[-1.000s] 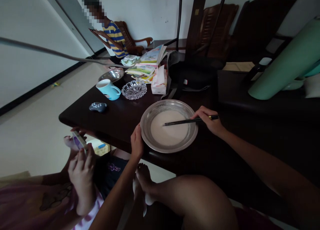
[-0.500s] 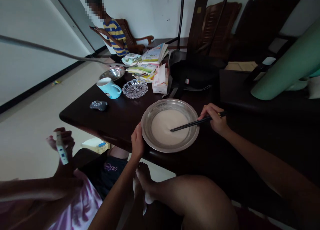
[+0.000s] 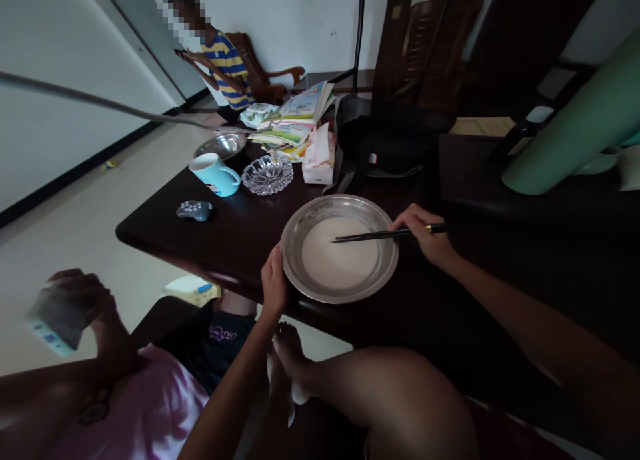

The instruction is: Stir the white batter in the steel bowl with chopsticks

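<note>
A wide metal bowl (image 3: 291, 273) stands near the front edge of the dark table, holding a pale, creamy liquid (image 3: 340, 263). My left hand (image 3: 275, 283) grips the bowl's left rim, fingers on its outer side. In my right hand (image 3: 425, 233) is a pair of black chopsticks (image 3: 367, 235), closed in the fingers above the bowl's right rim. The chopsticks slant left, nearly level, with their tips in the liquid near the bowl's middle.
Behind the bowl are a tissue box (image 3: 319, 160), a glass dish (image 3: 267, 175), a blue mug (image 3: 217, 175), a small grey gadget (image 3: 195, 211) and stacked booklets (image 3: 300, 117). A black bag (image 3: 390, 147) lies behind. At left sits a person in pink (image 3: 165, 393); another person (image 3: 227, 70) is farther back.
My right hand and the chopsticks have shifted slightly left and away from me, the tips moving through the liquid. My left hand stays on the rim. The neighbour's hand has moved left and lower.
</note>
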Action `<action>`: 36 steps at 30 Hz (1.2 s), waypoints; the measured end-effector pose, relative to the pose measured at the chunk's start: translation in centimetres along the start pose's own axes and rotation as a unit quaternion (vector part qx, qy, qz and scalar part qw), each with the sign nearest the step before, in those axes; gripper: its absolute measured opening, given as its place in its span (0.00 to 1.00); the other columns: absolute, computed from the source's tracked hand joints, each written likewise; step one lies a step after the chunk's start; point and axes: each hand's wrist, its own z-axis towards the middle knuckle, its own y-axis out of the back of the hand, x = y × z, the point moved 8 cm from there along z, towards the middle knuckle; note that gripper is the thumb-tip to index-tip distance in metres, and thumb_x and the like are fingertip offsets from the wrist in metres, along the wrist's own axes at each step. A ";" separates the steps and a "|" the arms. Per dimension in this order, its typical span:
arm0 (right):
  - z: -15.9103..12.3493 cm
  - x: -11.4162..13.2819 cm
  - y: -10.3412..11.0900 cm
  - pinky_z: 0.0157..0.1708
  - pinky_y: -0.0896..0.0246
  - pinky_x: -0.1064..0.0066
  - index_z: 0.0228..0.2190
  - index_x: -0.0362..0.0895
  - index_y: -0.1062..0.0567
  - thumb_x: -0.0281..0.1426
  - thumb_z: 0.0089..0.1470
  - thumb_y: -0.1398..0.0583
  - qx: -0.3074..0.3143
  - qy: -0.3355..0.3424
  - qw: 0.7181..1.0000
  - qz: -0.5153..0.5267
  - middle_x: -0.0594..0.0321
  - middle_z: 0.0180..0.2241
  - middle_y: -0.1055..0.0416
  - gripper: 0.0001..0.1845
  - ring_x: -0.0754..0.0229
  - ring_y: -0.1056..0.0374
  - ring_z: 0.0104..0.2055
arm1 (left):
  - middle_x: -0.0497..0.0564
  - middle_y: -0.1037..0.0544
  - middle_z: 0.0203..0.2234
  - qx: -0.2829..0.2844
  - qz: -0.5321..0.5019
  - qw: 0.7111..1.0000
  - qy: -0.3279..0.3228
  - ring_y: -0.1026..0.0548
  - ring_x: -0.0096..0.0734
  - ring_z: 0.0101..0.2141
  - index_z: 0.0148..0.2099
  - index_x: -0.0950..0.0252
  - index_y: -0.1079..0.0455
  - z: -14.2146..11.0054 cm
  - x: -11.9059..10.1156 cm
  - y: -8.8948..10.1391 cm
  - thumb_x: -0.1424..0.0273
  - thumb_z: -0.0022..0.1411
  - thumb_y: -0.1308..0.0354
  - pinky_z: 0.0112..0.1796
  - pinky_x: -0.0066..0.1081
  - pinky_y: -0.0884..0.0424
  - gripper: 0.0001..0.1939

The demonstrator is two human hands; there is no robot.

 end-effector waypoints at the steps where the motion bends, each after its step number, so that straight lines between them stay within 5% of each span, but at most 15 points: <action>1: 0.0 -0.2 0.6 0.31 0.36 0.65 0.25 0.48 0.22 0.46 0.61 0.42 -0.036 -0.004 0.999 0.025 0.64 0.23 0.26 0.19 0.59 0.30 0.27 | 0.56 0.20 0.47 0.002 -0.001 1.000 -0.001 0.25 0.42 0.51 0.50 0.67 0.24 0.0 0.1 0.0 0.48 0.66 0.52 0.54 0.35 0.33 0.30; 3: -0.1 -0.6 1.1 0.26 0.38 0.67 0.25 0.48 0.24 0.46 0.62 0.43 -0.066 -0.020 0.994 0.083 0.66 0.20 0.29 0.20 0.61 0.32 0.23 | 0.56 0.20 0.48 0.007 -0.005 1.000 -0.005 0.25 0.42 0.51 0.51 0.67 0.24 0.1 0.3 -0.1 0.48 0.66 0.52 0.53 0.36 0.33 0.30; 8: -0.1 0.0 -0.9 0.33 0.35 0.64 0.25 0.47 0.21 0.47 0.61 0.42 0.046 -0.003 0.999 -0.002 0.62 0.26 0.24 0.22 0.58 0.29 0.30 | 0.56 0.20 0.48 0.003 -0.009 1.000 -0.008 0.25 0.42 0.51 0.52 0.67 0.24 0.2 0.6 0.0 0.48 0.66 0.52 0.54 0.36 0.33 0.30; 13: -0.1 -0.3 1.1 0.27 0.39 0.68 0.24 0.48 0.24 0.44 0.63 0.44 -0.068 0.008 0.995 0.069 0.66 0.19 0.29 0.20 0.61 0.33 0.24 | 0.56 0.19 0.47 0.010 -0.003 1.000 -0.008 0.25 0.41 0.50 0.51 0.68 0.24 0.1 0.4 -0.2 0.46 0.66 0.52 0.53 0.35 0.32 0.32; 18: -0.2 0.2 -1.2 0.34 0.36 0.65 0.25 0.48 0.20 0.45 0.62 0.42 0.060 0.026 0.998 -0.011 0.62 0.27 0.23 0.20 0.59 0.29 0.31 | 0.55 0.19 0.48 0.006 -0.005 1.000 -0.013 0.25 0.41 0.50 0.51 0.67 0.24 0.2 0.4 -0.1 0.47 0.66 0.52 0.53 0.34 0.32 0.30; 23: -0.1 -0.3 1.1 0.27 0.38 0.67 0.25 0.48 0.23 0.44 0.64 0.44 -0.066 0.005 0.996 0.060 0.66 0.20 0.28 0.20 0.61 0.31 0.24 | 0.55 0.19 0.47 0.009 -0.011 1.000 -0.008 0.24 0.41 0.50 0.51 0.67 0.24 0.2 0.6 -0.1 0.48 0.66 0.52 0.52 0.34 0.32 0.30; 28: -0.2 0.3 -1.0 0.34 0.34 0.65 0.26 0.47 0.20 0.45 0.62 0.42 0.054 0.018 0.998 0.001 0.62 0.26 0.23 0.20 0.59 0.28 0.30 | 0.55 0.19 0.47 0.007 -0.001 1.000 -0.015 0.24 0.41 0.49 0.52 0.67 0.24 0.1 0.3 0.0 0.49 0.67 0.53 0.52 0.35 0.32 0.30; 33: -0.2 -0.6 1.0 0.26 0.35 0.68 0.27 0.47 0.22 0.46 0.62 0.43 -0.065 -0.010 0.995 0.070 0.66 0.20 0.27 0.20 0.62 0.30 0.22 | 0.55 0.19 0.47 0.010 -0.007 1.000 -0.007 0.25 0.41 0.50 0.51 0.66 0.24 0.1 0.2 -0.1 0.48 0.66 0.52 0.52 0.36 0.32 0.29; 36: -0.3 -0.6 -0.3 0.27 0.34 0.67 0.28 0.47 0.22 0.45 0.62 0.43 0.007 -0.015 0.997 0.070 0.65 0.22 0.25 0.19 0.61 0.28 0.24 | 0.55 0.19 0.46 0.005 -0.009 1.000 -0.008 0.25 0.41 0.49 0.50 0.66 0.24 0.1 0.2 -0.1 0.47 0.65 0.51 0.52 0.35 0.32 0.29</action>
